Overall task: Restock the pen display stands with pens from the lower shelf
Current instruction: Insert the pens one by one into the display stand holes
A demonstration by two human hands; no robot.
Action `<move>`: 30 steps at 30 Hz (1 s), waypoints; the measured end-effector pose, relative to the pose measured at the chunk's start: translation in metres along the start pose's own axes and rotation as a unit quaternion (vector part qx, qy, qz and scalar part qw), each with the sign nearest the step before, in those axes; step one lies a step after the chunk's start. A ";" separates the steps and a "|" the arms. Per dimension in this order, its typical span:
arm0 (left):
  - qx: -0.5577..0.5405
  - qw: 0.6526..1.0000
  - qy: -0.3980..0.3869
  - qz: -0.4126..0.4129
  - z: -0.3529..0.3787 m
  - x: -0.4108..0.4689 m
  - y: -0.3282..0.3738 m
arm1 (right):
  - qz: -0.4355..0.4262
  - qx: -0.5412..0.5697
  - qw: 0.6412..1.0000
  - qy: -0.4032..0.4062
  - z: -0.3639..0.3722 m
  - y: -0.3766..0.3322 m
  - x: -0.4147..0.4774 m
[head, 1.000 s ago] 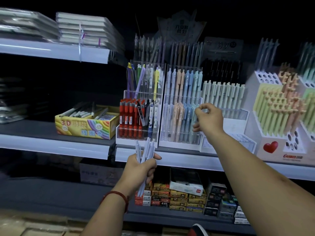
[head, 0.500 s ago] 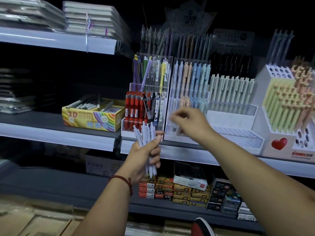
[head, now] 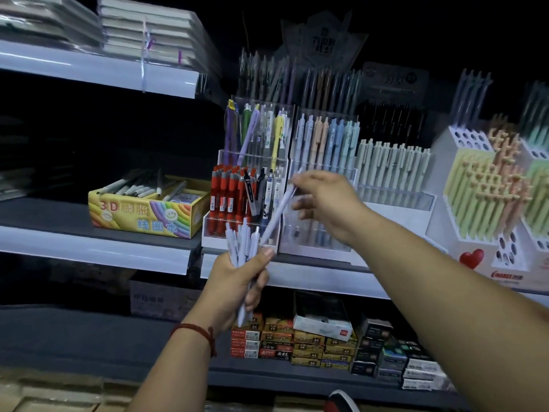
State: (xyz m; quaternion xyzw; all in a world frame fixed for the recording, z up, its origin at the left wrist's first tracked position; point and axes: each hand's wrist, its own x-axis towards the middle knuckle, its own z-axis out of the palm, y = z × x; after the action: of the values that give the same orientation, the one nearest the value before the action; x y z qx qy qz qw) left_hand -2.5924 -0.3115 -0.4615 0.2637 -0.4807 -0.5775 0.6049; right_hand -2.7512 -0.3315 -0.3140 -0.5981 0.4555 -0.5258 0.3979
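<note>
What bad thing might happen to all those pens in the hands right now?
The left hand grips a loose bundle of pale pens while the right hand draws one pen out; the others might slip and fall. The red pens stand in a clear stand right behind, so a stray tip could knock them askew.

Left hand [head: 237,281] at lower centre of frame, fist closed, thumb up along the front, forearm rising from the bottom edge, red cord around the wrist. Right hand [head: 326,203] at centre, slightly blurred, fingers [head: 300,185] pinched together and pointed left, back of hand turned toward the camera. Right forearm stretched diagonally from lower right corner, bare.
</note>
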 end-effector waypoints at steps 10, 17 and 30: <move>0.026 0.987 0.131 0.087 -0.023 0.023 -0.012 | -0.188 -0.417 0.879 0.138 -0.010 -0.018 0.064; 0.042 0.988 0.119 0.084 -0.028 0.026 -0.016 | -0.178 -0.504 0.838 0.111 0.006 -0.019 0.076; 0.027 0.991 0.099 0.082 -0.034 0.026 -0.017 | -0.052 -0.536 0.842 0.000 0.008 -0.046 0.075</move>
State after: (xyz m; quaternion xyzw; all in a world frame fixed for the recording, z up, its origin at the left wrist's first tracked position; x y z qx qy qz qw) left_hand -2.5731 -0.3473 -0.4832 0.2953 -0.4540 -0.4836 0.6877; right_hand -2.7353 -0.3918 -0.2506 -0.7412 0.6343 -0.2193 -0.0127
